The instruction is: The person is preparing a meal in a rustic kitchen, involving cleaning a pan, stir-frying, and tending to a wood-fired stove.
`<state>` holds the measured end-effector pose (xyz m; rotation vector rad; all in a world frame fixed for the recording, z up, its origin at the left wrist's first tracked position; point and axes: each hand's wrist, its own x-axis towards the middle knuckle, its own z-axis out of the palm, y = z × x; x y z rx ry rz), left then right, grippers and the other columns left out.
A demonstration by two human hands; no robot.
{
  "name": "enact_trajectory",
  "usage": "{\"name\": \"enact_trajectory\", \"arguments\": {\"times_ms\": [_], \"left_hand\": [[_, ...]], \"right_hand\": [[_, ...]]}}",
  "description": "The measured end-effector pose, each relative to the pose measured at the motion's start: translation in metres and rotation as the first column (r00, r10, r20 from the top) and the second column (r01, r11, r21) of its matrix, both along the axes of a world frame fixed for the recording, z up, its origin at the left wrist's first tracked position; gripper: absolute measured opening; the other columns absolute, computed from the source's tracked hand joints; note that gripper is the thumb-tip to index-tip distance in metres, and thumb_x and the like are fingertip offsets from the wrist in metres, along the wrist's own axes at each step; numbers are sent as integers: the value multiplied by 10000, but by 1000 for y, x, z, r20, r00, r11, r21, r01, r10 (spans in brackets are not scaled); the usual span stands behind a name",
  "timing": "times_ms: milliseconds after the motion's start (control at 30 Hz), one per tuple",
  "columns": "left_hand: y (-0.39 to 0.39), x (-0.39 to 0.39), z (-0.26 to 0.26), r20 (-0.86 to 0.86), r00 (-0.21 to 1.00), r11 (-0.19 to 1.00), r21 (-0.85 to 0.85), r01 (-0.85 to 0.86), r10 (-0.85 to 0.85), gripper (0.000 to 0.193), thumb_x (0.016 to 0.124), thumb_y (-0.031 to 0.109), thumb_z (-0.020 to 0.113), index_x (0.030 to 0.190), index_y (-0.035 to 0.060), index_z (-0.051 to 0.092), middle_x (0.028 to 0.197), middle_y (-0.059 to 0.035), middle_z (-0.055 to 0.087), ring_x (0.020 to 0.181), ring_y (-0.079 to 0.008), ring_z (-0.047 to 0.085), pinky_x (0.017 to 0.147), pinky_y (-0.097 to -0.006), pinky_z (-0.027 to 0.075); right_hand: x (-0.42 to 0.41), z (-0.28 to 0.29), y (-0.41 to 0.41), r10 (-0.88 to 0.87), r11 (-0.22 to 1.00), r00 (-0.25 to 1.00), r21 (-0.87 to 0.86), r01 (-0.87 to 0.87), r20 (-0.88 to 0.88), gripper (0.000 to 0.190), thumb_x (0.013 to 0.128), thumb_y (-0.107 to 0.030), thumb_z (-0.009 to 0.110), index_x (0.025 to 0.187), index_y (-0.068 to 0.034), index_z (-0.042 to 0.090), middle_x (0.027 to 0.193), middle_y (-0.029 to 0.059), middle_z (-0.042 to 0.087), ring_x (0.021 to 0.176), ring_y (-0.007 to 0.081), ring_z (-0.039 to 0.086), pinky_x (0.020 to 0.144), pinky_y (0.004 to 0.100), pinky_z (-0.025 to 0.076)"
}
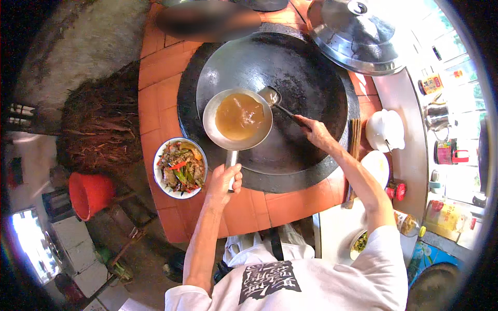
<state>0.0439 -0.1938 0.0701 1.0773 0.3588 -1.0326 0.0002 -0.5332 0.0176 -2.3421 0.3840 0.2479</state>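
Observation:
My left hand (223, 179) grips the handle of a metal ladle pan (210, 128), whose wide bowl holds a cloudy brown liquid (238, 116). It hangs over the near left side of a large dark wok (311, 128) set into the stove. In my right hand (319, 134) is the dark handle of a metal spatula (271, 95). The spatula's head is just right of the pan's rim, partly hidden by it; I cannot tell whether they touch. A bowl of cooked food (181, 168) with red and green pepper pieces sits on the tiles left of my left hand.
Orange tiles (249, 210) surround the wok. A large metal lid (354, 39) leans at the far right. Beside my right arm are bamboo sticks (355, 136), a white pot (385, 130) and an oil bottle (408, 223). A red bucket (89, 196) stands lower left.

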Motion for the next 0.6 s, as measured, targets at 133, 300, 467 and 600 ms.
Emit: {"name": "enact_trajectory", "arguments": {"times_ms": [133, 300, 467, 600], "left_hand": [[0, -2, 3, 16, 1000, 999, 38, 5, -6, 177, 868, 195, 577, 834, 108, 428, 635, 5, 467, 432, -64, 418, 354, -214, 346], [-1, -1, 4, 52, 999, 1000, -15, -2, 3, 181, 870, 179, 574, 825, 101, 417, 636, 1, 470, 441, -66, 428, 363, -216, 345], [0, 5, 4, 51, 999, 1000, -16, -11, 12, 187, 850, 177, 594, 804, 83, 439, 642, -7, 497, 452, -67, 455, 371, -225, 380], [0, 12, 8, 74, 997, 1000, -18, -10, 11, 179, 847, 177, 597, 797, 78, 456, 634, -6, 500, 438, -69, 455, 361, -231, 382]], "right_hand": [[12, -8, 21, -68, 991, 968, 128, 38, 242, 495, 823, 22, 526, 1292, -126, 467, 1226, 132, 550, 1141, 257, 527, 928, 328, 424], [17, 47, 38, 19, 999, 861, -54, 9, 508, 535, 835, -44, 546, 1321, -236, 431, 1039, 182, 610, 897, 339, 616, 748, 371, 495], [12, 107, 54, 57, 958, 835, -265, 108, 547, 575, 830, -42, 554, 1337, -274, 413, 695, 105, 489, 589, 270, 534, 582, 376, 473], [8, 130, 40, 67, 933, 859, -337, 127, 507, 604, 828, -64, 558, 1352, -302, 377, 709, 119, 524, 613, 293, 563, 575, 407, 473]]}}
